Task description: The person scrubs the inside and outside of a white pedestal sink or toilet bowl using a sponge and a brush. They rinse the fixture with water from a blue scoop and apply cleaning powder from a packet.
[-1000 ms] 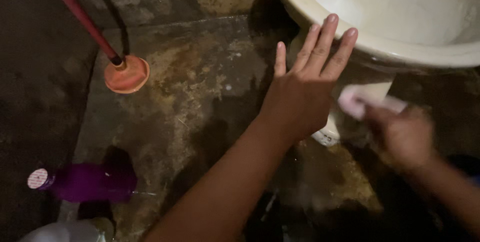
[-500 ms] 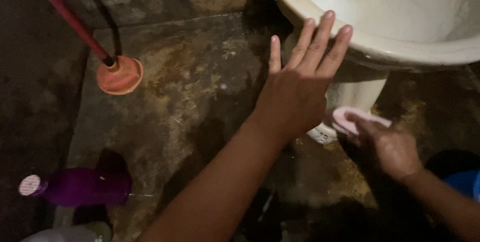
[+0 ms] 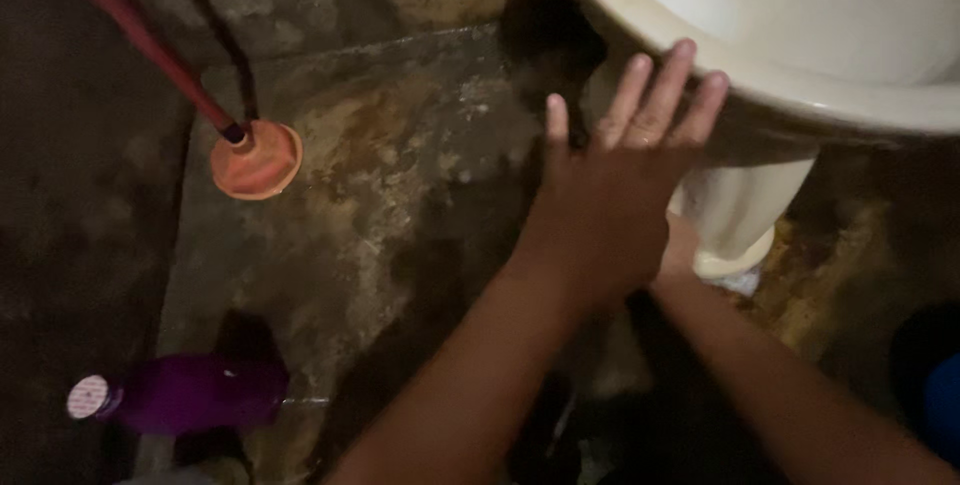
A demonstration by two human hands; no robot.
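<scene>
Bowl (image 3: 800,15) glossy cream ceramic | left hand (image 3: 610,195) spread on rim | right hand (image 3: 680,250) hidden, grip untellable

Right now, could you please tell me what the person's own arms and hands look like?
Both forearms are bare, with no sleeves, gloves, watch or rings visible. The left hand shows short, unpainted nails. The right hand is mostly hidden behind the left, so only its bare forearm shows in the dim light.
</scene>
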